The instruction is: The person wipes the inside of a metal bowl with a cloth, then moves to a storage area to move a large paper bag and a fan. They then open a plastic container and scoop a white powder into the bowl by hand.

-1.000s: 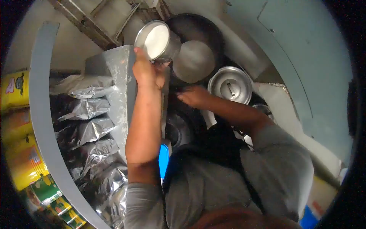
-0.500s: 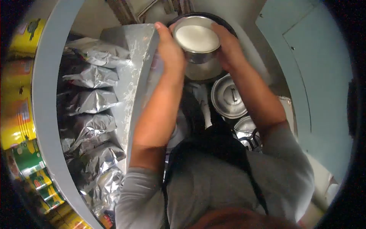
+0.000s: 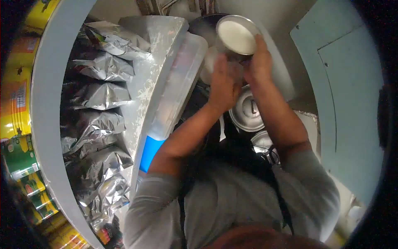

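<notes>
A round metal bowl [image 3: 236, 35] with a pale white filling is held up near the top of the view, tilted a little. My right hand [image 3: 260, 60] grips it along its right side, with fingers closed around the wall. Just below and left of the bowl is my left hand [image 3: 226, 83], its fingers pointing up. Blur hides whether those fingers touch the bowl or hold something. Behind the bowl, a large dark-rimmed pot [image 3: 198, 25] is partly covered. A silver lid with a handle [image 3: 248, 110] lies below my hands.
Silver foil packets [image 3: 101, 96] line a shelf [image 3: 145, 89] with worn paint on the left. Beside it stands a clear plastic bin [image 3: 176, 87] with a blue patch. Yellow and green packages [image 3: 16, 103] fill the far left. A pale blue panel [image 3: 346, 83] borders the right.
The bowl has moved right and tilted. My left hand has left the bowl's left side and dropped below it, while my right hand keeps its hold. The clear bin shows more now.
</notes>
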